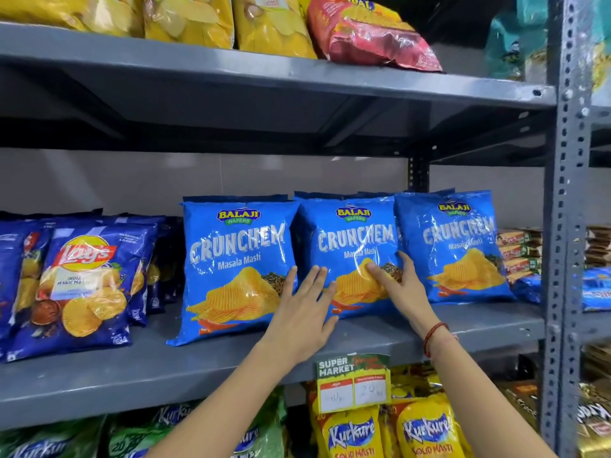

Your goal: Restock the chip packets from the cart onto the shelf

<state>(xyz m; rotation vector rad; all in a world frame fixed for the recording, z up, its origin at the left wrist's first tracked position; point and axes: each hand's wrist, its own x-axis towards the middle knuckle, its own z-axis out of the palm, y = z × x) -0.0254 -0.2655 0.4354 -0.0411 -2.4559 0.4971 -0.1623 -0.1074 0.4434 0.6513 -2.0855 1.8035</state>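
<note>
**A:** ok so the left hand (302,309) is spread flat and wide, holding nothing, fingertips on the lower edge of the middle Crunchem packet (350,249). The right hand (401,282) is open too, fingers pressed on the front of that same bag, thumb round its right edge. Red thread bracelet (434,337) on that wrist.

**B:** and the bag's on the shelf?

**A:** yep, upright on the grey shelf (198,365), squeezed between the left Crunchem packet (236,266) and the right Crunchem packet (453,246), all three touching. Lay's packets (82,279) sit further left, a price tag (353,381) hangs off the shelf lip, Kurkure packets (420,431) below.

**B:** anything you can't see?

**A:** more blue bags stand behind, can't count them. Top-row packs are cut off, tag numbers are blurry.
</note>
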